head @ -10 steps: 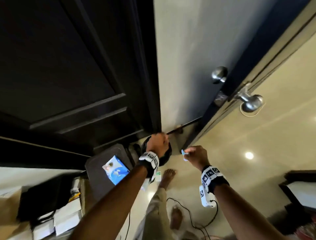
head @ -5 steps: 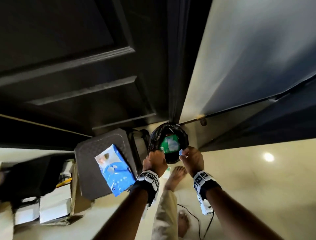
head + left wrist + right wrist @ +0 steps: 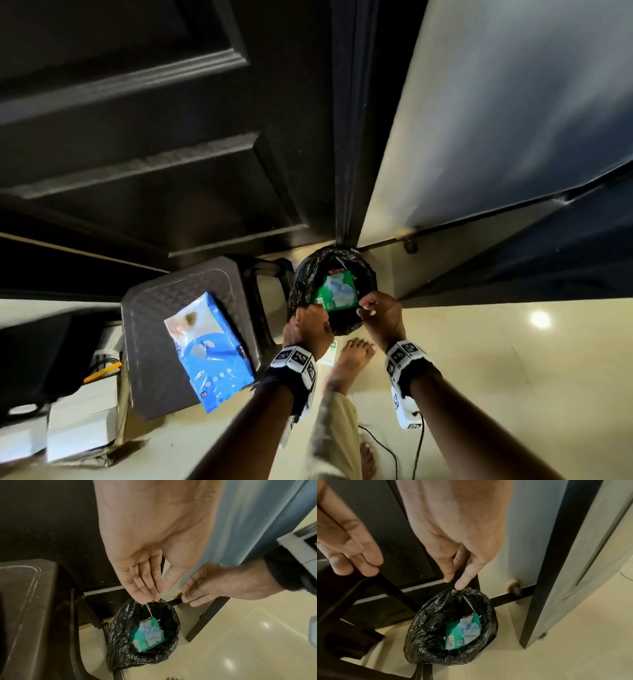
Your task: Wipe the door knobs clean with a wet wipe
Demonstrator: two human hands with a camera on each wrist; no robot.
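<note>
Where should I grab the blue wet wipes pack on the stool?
Grip the blue wet wipes pack across its narrow width near the middle, coming from above. It lies flat on the dark stool, long sides exposed, one end overhanging the stool's edge.

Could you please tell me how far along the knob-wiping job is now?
Looks nearly done: a crumpled wipe lies in the black-bagged bin, on a green packet. In hand: nothing; left hand and right hand hover empty over the bin. Left: the knobs are out of view, so their cleanliness is unconfirmed; the wipe pack sits on the stool.
</note>
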